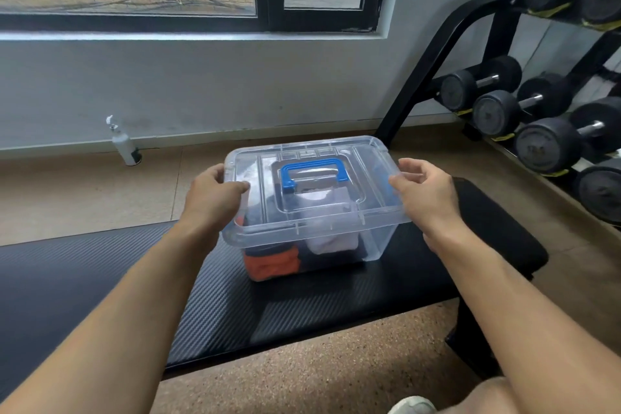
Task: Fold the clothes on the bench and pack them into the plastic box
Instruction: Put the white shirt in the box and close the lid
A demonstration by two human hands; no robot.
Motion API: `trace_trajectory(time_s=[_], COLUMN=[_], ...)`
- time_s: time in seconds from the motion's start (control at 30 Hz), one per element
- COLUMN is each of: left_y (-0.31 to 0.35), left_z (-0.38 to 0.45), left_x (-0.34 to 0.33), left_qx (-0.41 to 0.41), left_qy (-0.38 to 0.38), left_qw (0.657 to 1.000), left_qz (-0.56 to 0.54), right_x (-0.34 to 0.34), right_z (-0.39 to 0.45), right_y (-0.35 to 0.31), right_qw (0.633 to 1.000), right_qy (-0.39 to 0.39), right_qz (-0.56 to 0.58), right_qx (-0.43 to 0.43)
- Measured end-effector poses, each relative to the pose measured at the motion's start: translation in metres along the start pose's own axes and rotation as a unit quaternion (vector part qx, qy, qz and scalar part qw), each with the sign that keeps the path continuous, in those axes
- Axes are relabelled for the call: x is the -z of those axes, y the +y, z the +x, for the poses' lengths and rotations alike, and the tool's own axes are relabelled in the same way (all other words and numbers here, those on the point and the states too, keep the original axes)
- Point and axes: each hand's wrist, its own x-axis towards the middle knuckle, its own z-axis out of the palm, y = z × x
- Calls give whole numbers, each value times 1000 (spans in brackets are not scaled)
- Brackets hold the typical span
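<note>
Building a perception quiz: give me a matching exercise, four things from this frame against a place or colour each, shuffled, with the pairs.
Things:
1. lid handle
2. spray bottle
3. dumbbells
4. folded clothes

Places or colours:
A. on the rack at the right
B. inside the clear plastic box
C. blue
D. on the floor by the wall, under the window

Pairs: 1-C, 2-D, 3-A, 4-B

The left hand and right hand grip the lid's two ends.
</note>
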Motion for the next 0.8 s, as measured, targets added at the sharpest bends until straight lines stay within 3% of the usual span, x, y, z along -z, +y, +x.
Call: trace_trajectory(time_s=[0.23,0.37,0.53,0.63,0.73,0.8], left_y=[-3,0,-4,-6,-8,-12], left_z=[2,-2,-13,-23,-32,-35], left_x=[0,-1,-5,-7,-10,-12], left_qx=[-12,-47,-70,-55,14,40], left_qy=[3,48,52,57,70,78], left_qw=[1000,997,994,996,997,993], left_qz=[16,36,60,39,-41,-82], right_x=[-1,-3,-5,-5,-5,-6], right_z=[5,8,7,8,5,4], right_y=[3,4,7,6,4,5], right_qw=[999,999,1000,994,958,950], right_qy=[-25,-37,22,6,-63,-84], right_qz=[16,15,-3,57,168,189], right_qx=[-11,-33,-10,-94,-222,-235])
